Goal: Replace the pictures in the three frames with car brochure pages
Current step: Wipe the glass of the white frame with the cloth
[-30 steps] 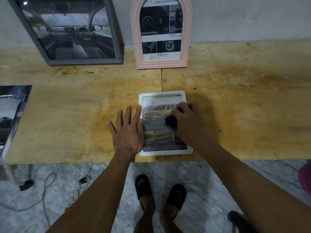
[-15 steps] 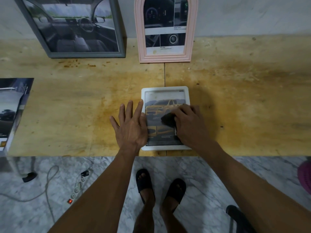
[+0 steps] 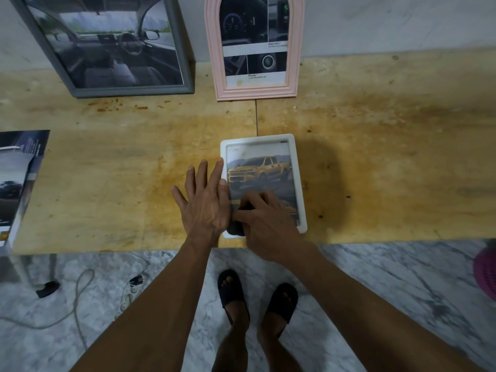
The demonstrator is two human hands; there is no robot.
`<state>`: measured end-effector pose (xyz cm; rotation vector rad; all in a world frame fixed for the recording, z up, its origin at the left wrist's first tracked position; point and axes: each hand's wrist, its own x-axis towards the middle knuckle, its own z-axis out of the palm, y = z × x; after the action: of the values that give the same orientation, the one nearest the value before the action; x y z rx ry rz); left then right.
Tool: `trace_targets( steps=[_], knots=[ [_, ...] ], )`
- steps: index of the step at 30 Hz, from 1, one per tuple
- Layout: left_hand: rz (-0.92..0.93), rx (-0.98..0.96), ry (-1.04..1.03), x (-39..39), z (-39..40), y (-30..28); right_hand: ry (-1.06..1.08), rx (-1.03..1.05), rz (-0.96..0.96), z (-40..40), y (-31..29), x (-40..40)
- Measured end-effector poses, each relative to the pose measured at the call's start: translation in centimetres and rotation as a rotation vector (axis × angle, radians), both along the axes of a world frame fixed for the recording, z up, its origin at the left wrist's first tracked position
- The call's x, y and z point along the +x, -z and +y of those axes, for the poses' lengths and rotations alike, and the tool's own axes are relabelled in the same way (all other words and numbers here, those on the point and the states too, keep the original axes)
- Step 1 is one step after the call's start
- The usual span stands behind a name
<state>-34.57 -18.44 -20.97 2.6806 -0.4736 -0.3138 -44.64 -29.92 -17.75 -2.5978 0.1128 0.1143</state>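
Stained plywood table (image 3: 375,157) — white frame (image 3: 299,183) lies flat; brochure (image 3: 18,178) left; grey frame (image 3: 128,90), pink frame (image 3: 256,93) stand behind.

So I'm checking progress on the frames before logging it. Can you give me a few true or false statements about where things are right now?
1. The white frame lies flat on the table. True.
2. The pink arched frame lies flat beside it. False: it stands upright against the wall.
3. The left hand is flat, fingers straight, at the white frame's left edge. True.
4. The right hand is empty. False: its fingers press a dark cloth on the picture.
5. The grey frame shows a yellow truck. False: a car interior.
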Motion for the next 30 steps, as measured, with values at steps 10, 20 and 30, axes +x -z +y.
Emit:
trace_targets(
  steps=[10, 20, 30],
  knots=[
    [0.049, -0.026, 0.022, 0.8, 0.4, -0.3, 0.035, -0.093, -0.05, -2.0, -0.1, -1.3],
    [0.101, -0.031, 0.046, 1.3, 0.9, -0.4, 0.053, -0.053, -0.1, 1.3, 0.2, 1.1],
    [0.046, 0.024, 0.051, 0.9, 0.5, -0.2, -0.148, -0.227, -0.061, -4.2, -1.4, -2.3]
  ],
)
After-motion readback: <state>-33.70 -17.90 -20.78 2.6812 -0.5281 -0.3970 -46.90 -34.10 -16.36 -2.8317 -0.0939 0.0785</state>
